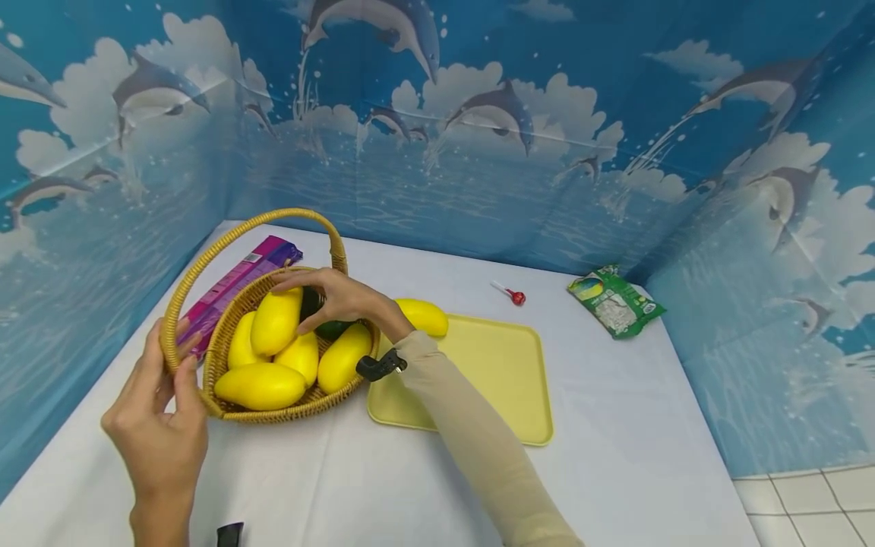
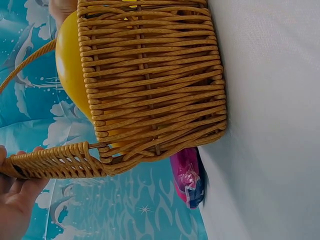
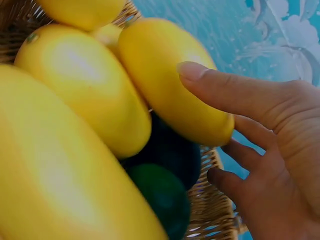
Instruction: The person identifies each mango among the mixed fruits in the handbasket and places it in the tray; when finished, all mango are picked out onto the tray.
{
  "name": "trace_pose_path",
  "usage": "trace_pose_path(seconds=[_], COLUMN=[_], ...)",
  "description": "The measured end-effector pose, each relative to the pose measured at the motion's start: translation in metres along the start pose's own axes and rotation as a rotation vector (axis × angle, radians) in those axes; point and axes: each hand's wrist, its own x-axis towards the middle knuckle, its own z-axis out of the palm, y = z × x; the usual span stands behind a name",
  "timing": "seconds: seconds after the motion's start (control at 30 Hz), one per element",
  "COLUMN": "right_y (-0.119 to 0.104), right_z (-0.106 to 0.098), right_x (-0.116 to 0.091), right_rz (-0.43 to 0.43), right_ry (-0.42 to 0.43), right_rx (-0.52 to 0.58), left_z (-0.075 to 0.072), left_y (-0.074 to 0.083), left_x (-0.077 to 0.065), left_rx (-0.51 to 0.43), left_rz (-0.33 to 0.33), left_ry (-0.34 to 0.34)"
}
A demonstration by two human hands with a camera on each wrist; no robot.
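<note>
A wicker basket with a tall arched handle stands at the left of the table, holding several yellow mangoes and dark green fruit. My left hand grips the handle low on its left side, thumb in front and fingers behind. Inside the rim, my right hand holds the uppermost mango near its far end. Seen from the right wrist, the thumb presses on that mango's side and fingertips curl at its end. Other mangoes lie around and below it.
Right of the basket lies a yellow tray, partly under my right forearm, with a mango at its far left corner. A purple package lies behind the basket. Farther right are a red lollipop and a green bag.
</note>
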Motion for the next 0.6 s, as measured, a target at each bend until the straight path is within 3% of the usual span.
trace_pose_path(seconds=[0.27, 0.47, 0.6], right_y=[0.0046, 0.0008, -0.0004], right_z=[0.0042, 0.0047, 0.0059], right_x=[-0.0012, -0.0011, -0.0009], right_rz=[0.048, 0.092, 0.1], right_ry=[0.02, 0.048, 0.069], right_rx=[-0.044, -0.072, -0.085], left_z=[-0.0014, 0.0012, -0.002], left_y=[0.0032, 0.0029, 0.0033], left_x=[-0.0004, -0.0004, -0.0008], left_rx=[0.019, -0.006, 0.029], left_rz=[-0.01, -0.009, -0.011], left_ry=[-0.038, -0.001, -0.034])
